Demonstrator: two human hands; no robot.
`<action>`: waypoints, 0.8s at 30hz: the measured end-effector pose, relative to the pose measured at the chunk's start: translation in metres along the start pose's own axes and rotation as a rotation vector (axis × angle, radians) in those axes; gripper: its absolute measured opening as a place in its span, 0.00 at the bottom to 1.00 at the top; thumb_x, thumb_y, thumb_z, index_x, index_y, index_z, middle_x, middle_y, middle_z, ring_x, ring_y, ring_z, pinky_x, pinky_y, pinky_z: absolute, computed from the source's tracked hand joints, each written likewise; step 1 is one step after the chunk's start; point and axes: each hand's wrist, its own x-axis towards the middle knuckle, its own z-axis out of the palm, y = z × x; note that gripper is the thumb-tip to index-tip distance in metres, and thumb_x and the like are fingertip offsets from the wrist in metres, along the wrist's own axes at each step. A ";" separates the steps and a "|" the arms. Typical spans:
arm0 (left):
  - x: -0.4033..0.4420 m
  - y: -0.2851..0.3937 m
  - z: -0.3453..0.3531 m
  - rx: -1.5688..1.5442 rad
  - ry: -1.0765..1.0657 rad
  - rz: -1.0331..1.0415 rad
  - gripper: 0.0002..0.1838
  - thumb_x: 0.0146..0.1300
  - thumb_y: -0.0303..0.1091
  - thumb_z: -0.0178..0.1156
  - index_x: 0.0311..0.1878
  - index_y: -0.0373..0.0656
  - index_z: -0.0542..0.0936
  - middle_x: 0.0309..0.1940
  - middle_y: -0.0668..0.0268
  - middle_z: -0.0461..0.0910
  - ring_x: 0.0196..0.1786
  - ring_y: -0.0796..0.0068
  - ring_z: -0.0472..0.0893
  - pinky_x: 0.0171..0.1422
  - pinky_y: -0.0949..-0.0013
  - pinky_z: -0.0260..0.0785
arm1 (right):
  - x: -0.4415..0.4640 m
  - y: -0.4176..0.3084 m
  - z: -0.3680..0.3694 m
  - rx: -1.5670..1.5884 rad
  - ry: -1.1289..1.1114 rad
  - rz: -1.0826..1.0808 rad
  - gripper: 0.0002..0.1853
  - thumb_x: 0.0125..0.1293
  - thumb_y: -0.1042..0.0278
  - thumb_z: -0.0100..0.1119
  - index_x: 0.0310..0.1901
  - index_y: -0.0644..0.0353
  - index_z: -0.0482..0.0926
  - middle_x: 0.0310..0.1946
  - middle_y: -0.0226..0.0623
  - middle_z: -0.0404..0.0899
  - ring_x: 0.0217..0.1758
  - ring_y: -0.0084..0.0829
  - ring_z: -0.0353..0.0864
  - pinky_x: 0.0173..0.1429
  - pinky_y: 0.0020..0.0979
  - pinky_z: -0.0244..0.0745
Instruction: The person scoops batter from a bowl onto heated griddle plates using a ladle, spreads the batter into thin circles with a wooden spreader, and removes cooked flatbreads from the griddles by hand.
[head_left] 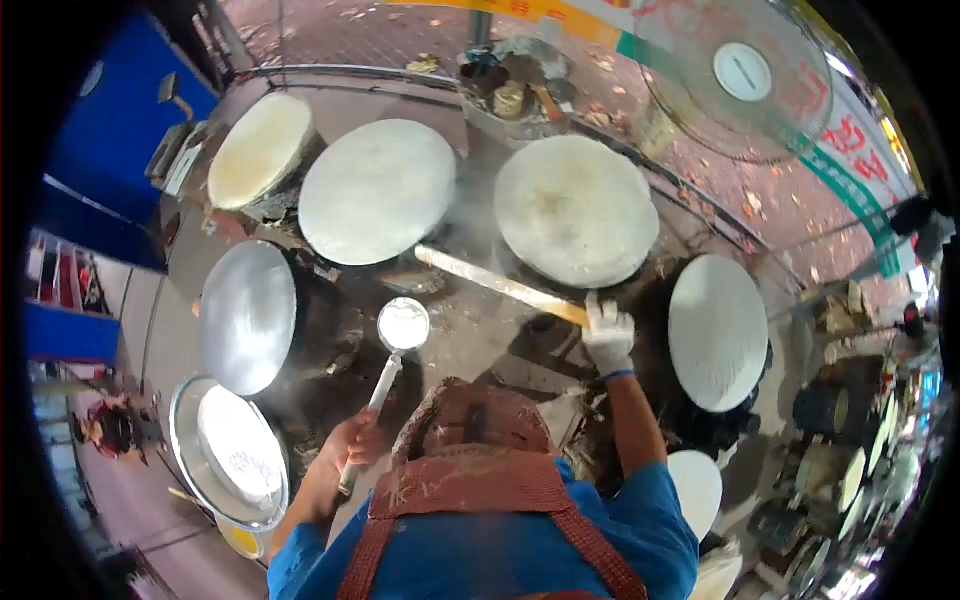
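My left hand (352, 442) is bare and wrapped round the handle of a ladle (381, 388). White batter (404, 325) fills the ladle's bowl. My right hand (608, 338) wears a white glove and grips one end of a long, flat wooden stick (500, 286), which points left between two round griddles. Above the stick, pale sheets of batter cover the left griddle (378, 192) and the right griddle (577, 210); the right one is browned in the middle. A bare, shiny griddle (248, 318) lies left of the ladle. Below it stands a metal basin (192, 462) holding white batter.
Another browned sheet (260, 152) lies on a griddle at far left. A white-coated griddle (718, 333) stands right of my glove, with a white round (694, 492) lower down. A fan (742, 72) is at top right. Blue panels (130, 110) stand left; a person (115, 428) is beyond.
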 end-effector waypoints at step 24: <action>-0.074 -0.075 -0.124 -0.387 -0.080 0.342 0.05 0.64 0.37 0.49 0.43 0.57 0.68 0.15 0.72 0.60 0.10 0.85 0.58 0.08 0.82 0.50 | 0.416 0.005 -0.185 -0.170 0.048 -0.339 0.11 0.50 0.67 0.50 0.35 0.60 0.76 0.31 0.50 0.79 0.37 0.49 0.79 0.42 0.47 0.72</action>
